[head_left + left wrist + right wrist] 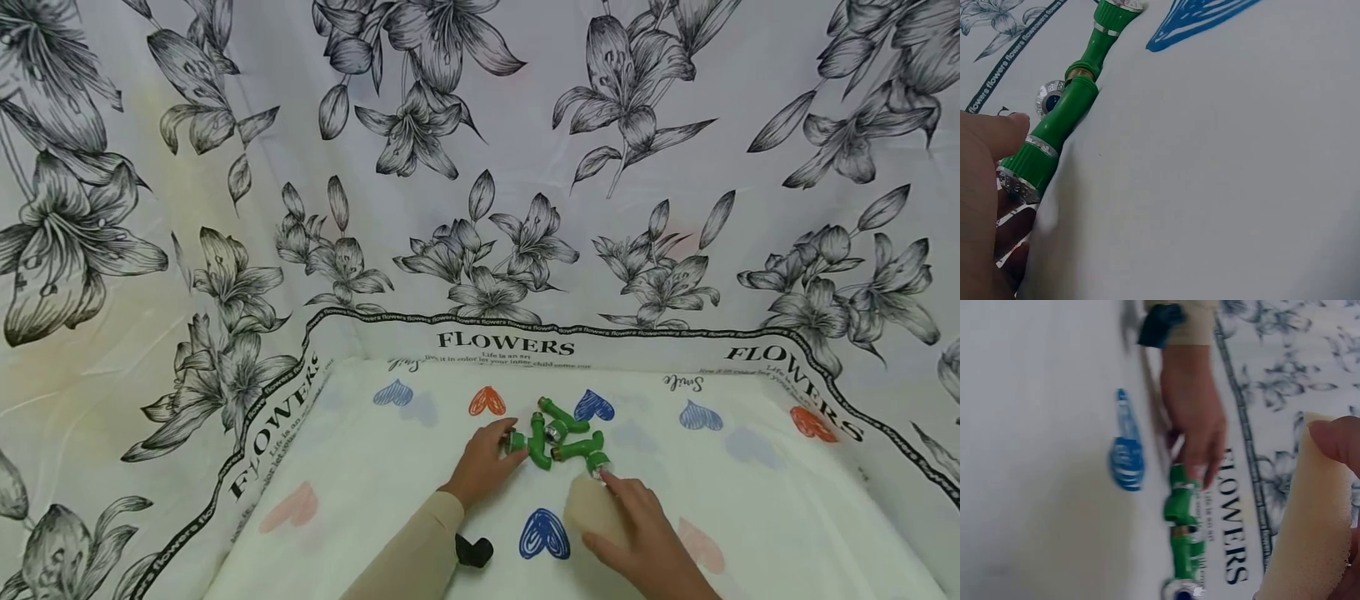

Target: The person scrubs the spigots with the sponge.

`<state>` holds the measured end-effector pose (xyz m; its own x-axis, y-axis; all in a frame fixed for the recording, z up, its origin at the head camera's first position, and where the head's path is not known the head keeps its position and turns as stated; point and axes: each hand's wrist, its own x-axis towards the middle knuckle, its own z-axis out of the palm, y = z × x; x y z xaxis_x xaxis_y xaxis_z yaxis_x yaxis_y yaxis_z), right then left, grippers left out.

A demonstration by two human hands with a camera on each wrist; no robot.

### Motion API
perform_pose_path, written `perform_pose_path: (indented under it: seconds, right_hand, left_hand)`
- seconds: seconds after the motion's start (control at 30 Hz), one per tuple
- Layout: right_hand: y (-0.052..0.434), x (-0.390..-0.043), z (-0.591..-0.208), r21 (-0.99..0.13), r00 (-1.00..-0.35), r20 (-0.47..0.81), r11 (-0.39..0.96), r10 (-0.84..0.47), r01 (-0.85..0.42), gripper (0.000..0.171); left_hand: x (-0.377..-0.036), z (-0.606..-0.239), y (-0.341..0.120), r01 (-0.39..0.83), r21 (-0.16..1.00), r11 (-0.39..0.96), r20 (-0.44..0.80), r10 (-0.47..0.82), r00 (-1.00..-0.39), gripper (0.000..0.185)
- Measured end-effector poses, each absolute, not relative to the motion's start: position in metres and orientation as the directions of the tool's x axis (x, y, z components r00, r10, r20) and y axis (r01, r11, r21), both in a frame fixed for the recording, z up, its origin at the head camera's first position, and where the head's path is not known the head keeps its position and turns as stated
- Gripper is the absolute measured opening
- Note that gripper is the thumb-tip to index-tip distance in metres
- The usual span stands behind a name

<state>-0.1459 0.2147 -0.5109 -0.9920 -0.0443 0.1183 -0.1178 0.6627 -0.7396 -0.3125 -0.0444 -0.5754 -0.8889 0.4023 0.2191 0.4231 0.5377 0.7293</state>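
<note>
Green pipe fittings [558, 437] lay clustered mid-cloth [375, 467], between blue and orange hearts. Left hand [483, 462] pinched one fitting's end, fingers curled round it; right hand [637, 533] gripped beige sponge [592, 508] beside the cluster. Best braced the fitting firmly, wiped in short strokes

Soft, even, bright light fills all three views, with no glare and only faint shadows under the left hand [483, 467] and the right hand [645, 542]. The head view is sharp at its centre, and the printed border lines bow near the picture's edges from wide-lens distortion. The left wrist view is crisp on the green fittings [1060, 125], while the fingers [985, 181] close to the lens are soft. The right wrist view is smeared throughout by motion blur, its lettering hazy.
</note>
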Motion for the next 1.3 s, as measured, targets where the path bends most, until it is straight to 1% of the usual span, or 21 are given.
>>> perform_pose_path:
  seconds: [0.13,0.23,0.4,0.5,0.63,0.73,0.8,0.9,1.03,1.13,1.3]
  right_hand:
    - [0.216,-0.142,-0.491,-0.762,-0.971,0.241,0.622,0.016,-0.179,0.078]
    - [0.216,-0.14,-0.48,-0.776,-0.96,0.272,0.603,0.06,-0.182,0.072]
    - [0.214,-0.141,-0.47,-0.859,-0.963,0.212,0.502,0.164,-0.104,0.063]
    - [0.212,-0.143,-0.468,-0.897,-0.962,0.171,0.437,0.214,-0.062,0.063]
    - [0.212,-0.146,-0.464,-0.9,-0.965,0.123,0.436,0.231,-0.01,0.067]
    - [0.213,-0.146,-0.461,-0.898,-0.966,0.114,0.44,0.232,0.0,0.065]
    - [0.213,-0.145,-0.459,-0.899,-0.962,0.138,0.437,0.235,-0.023,0.06]
    - [0.213,-0.146,-0.458,-0.901,-0.952,0.194,0.426,0.239,-0.077,0.056]
    - [0.21,-0.149,-0.458,-0.897,-0.934,0.264,0.417,0.242,-0.146,0.056]
    - [0.207,-0.151,-0.458,-0.889,-0.928,0.291,0.425,0.232,-0.172,0.058]
    - [0.199,-0.154,-0.46,-0.86,-0.926,0.328,0.466,0.186,-0.21,0.058]
  left_hand:
    - [-0.317,-0.584,-0.045,0.426,0.698,0.576,0.22,0.394,-0.892,0.055]
    - [-0.321,-0.587,-0.044,0.436,0.686,0.582,0.229,0.397,-0.889,0.048]
    - [-0.323,-0.587,-0.047,0.437,0.7,0.565,0.225,0.406,-0.886,0.042]
    - [-0.321,-0.582,-0.051,0.402,0.755,0.518,0.208,0.393,-0.896,0.041]
    - [-0.315,-0.569,-0.055,0.367,0.818,0.443,0.217,0.353,-0.91,0.038]
    - [-0.308,-0.554,-0.056,0.356,0.853,0.381,0.236,0.326,-0.916,0.036]
    - [-0.302,-0.542,-0.056,0.336,0.884,0.325,0.233,0.316,-0.919,0.035]
    - [-0.291,-0.521,-0.053,0.312,0.928,0.204,0.234,0.333,-0.913,0.035]
    - [-0.279,-0.496,-0.046,0.308,0.946,0.106,0.246,0.384,-0.89,0.042]
    - [-0.27,-0.481,-0.042,0.317,0.944,0.094,0.253,0.41,-0.876,0.044]
    - [-0.254,-0.469,-0.036,0.34,0.938,0.07,0.279,0.434,-0.857,0.04]
